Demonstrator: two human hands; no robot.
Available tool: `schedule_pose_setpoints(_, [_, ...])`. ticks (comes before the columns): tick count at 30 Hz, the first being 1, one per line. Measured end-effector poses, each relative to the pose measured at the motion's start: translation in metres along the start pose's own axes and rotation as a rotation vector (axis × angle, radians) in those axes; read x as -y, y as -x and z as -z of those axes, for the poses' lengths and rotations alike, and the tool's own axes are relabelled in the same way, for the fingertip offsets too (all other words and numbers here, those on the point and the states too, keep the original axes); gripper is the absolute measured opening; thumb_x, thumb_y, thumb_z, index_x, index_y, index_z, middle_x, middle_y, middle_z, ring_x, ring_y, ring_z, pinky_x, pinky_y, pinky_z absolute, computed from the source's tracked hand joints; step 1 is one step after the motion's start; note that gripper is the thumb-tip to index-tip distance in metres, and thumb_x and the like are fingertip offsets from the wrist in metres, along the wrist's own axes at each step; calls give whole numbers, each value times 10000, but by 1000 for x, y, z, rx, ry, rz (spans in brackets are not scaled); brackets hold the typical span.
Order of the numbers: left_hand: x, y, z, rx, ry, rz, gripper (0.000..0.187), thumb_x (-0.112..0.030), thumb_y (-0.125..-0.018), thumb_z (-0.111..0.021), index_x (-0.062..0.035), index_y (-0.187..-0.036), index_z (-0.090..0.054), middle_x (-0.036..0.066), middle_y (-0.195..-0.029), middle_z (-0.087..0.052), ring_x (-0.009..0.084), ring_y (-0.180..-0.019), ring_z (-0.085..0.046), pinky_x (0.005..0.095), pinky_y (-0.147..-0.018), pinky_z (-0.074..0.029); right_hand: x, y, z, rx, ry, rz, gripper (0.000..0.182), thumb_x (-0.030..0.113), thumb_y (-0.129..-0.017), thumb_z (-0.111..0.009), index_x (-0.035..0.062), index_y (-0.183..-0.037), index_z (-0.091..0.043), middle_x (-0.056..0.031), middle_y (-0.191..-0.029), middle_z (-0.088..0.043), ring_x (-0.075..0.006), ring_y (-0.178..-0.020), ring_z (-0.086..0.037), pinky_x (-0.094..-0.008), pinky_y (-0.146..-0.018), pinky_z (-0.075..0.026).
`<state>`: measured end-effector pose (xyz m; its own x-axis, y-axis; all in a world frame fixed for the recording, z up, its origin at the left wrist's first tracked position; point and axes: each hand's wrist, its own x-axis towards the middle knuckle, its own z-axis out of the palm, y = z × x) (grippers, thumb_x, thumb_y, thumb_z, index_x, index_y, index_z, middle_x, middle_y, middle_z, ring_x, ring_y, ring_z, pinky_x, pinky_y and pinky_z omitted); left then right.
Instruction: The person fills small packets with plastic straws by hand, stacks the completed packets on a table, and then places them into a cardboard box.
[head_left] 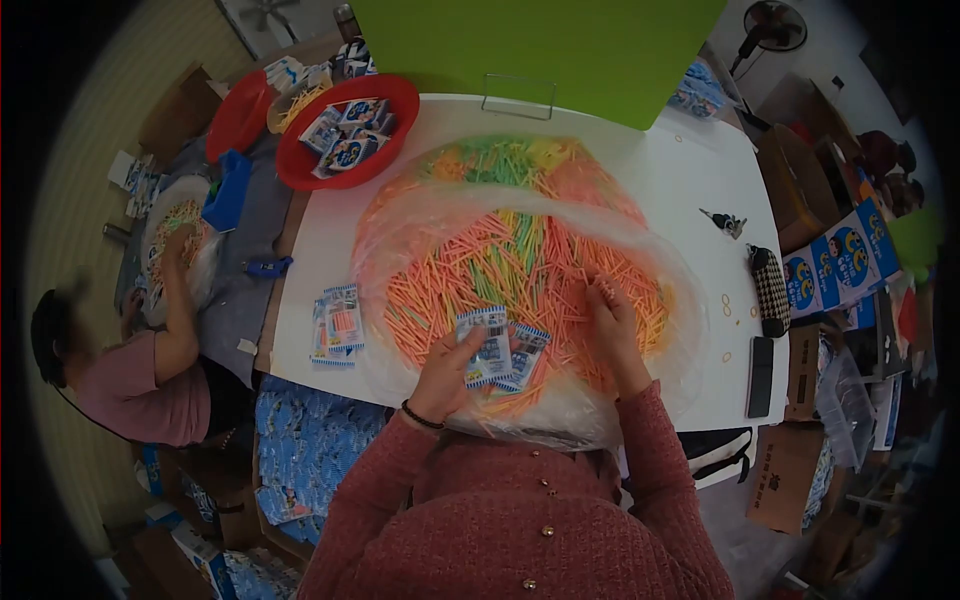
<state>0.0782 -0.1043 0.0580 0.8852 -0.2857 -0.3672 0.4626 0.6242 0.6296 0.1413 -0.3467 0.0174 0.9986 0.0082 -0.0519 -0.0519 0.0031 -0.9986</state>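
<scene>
Pink, orange, yellow and green sticks (440, 290) fill a large clear plastic bag (690, 300) lying open on the white table. My left hand (446, 372), with a dark bracelet at the wrist, is closed on small blue-and-white printed packets (486, 345) above the bag's near edge. Over the right part of the sticks is my right hand (610, 312), its fingers bent together among the sticks; what they hold is too small to make out. More packets (337, 325) lie on the table to the left of the bag.
A red basin (400, 120) of packets stands at the back left. Behind the bag rises a green panel (540, 50). Keys (725, 222), a checkered case (769, 290) and a phone (760, 376) lie at right. A co-worker (150, 385) sits at left.
</scene>
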Motion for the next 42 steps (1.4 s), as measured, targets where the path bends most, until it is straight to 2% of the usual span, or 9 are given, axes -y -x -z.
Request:
schedule_pose_setpoints(3, [10,-1,14,75,-367,-172,253,-130,-982,-520,23,-1159,-616,85,-1045,-684,161,-969,-654,301,-813,-542,4,0,6,-41,-134,88,265,112,-995,-491,-3,-1227,-544,-56,-1032,-640,-121,-978,-585,-276,-914,-435])
schedule_pose_setpoints(7, [4,3,16,-43,-718,-193,133,8,-871,-650,12,-992,-705,22,-876,-694,42,-768,-611,217,-654,-494,6,7,11,-130,-271,-93,307,108,-992,-486,-9,-1273,-528,-62,-1030,-650,-125,-973,-598,-275,-931,-427])
schedule_pose_setpoints(13, [12,-3,6,95,-742,-498,164,-30,-875,-668,-8,-1032,-712,-23,-759,-664,1,-636,-540,190,-565,-427,28,21,7,-37,-25,-62,349,91,-979,-494,-12,-1312,-505,-66,-1046,-658,-134,-992,-601,-283,-940,-425])
schedule_pose_setpoints(15, [11,-2,8,88,-785,-466,183,-25,-870,-668,-20,-1048,-711,-15,-769,-671,4,-635,-542,193,-568,-431,30,24,5,-37,87,-90,345,86,-977,-494,-18,-1306,-507,-71,-1052,-659,-135,-996,-600,-285,-941,-424])
schedule_pose_setpoints(19, [10,-2,10,105,-841,-498,221,-13,-863,-666,-35,-1080,-705,-4,-769,-673,11,-620,-540,203,-559,-434,30,26,2,44,-324,-141,280,130,-993,-489,1,-1236,-542,-97,-1099,-653,-172,-1065,-601,-323,-980,-427])
schedule_pose_setpoints(20, [11,-2,9,100,-840,-497,221,-13,-863,-666,-35,-1080,-705,-4,-769,-673,11,-620,-540,203,-559,-434,33,28,-2,83,-575,-144,268,162,-999,-488,9,-1209,-552,-95,-1108,-653,-193,-1102,-597,-349,-1005,-424])
schedule_pose_setpoints(27, [15,-3,4,133,-957,-463,243,-40,-865,-662,-15,-1107,-676,51,-881,-707,73,-771,-642,234,-673,-503,87,46,-44,251,-599,70,255,219,-1040,-383,37,-1017,-559,-144,-1158,-639,-269,-1231,-524,-420,-1081,-345])
schedule_pose_setpoints(32, [13,0,5,203,-1037,-565,345,-48,-848,-661,-24,-1191,-633,107,-1012,-702,154,-918,-682,266,-778,-516,90,45,-55,481,-327,201,242,233,-1025,-417,55,-938,-555,-111,-1107,-658,-296,-1359,-363,-469,-1097,-293])
schedule_pose_setpoints(42, [8,5,4,221,-1071,-594,340,-8,-837,-635,-3,-1177,-635,98,-1025,-705,177,-946,-686,282,-815,-524,75,49,-54,544,-180,173,272,230,-1018,-436,55,-859,-570,-106,-1126,-645,-273,-1367,-345,-443,-1093,-304])
